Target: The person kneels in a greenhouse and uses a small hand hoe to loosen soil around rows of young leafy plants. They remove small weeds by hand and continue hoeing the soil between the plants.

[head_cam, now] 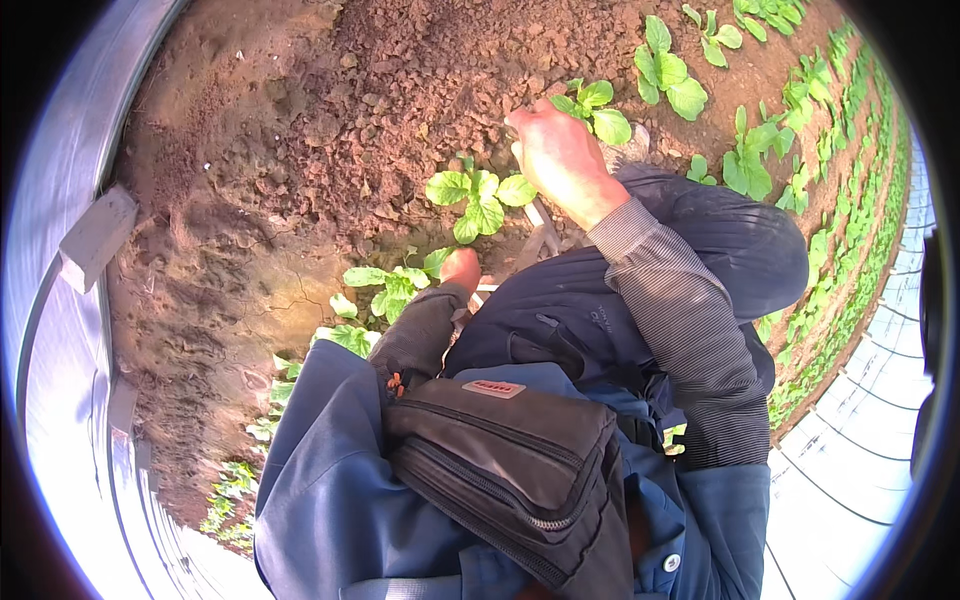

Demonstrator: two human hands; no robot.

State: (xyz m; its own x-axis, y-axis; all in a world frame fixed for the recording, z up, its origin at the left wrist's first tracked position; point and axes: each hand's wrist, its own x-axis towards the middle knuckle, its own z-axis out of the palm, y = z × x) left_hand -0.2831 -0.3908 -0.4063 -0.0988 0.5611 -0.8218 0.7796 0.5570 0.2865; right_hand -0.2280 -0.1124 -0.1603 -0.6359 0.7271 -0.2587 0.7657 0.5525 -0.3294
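Note:
My right hand (559,154) is curled, back upward, over the soil just left of a young leafy plant (600,112); its fingertips are hard to make out and I cannot tell if they hold anything. Below and left of that hand grows another broad-leaved green plant (480,196), its leaves apart from the fingers. Only a small part of my left hand (460,268) shows past the sleeve, low by the leaves of a third plant (394,289). Its fingers are hidden. Pale wooden slats (541,229) lie between my hands, beside my knee.
Crumbly reddish soil (360,112) spreads ahead. More rows of green plants (847,217) run along the right. At the left stand plastic sheeting (71,150) and a grey block (97,238). A dark waist bag (510,450) hangs at my front.

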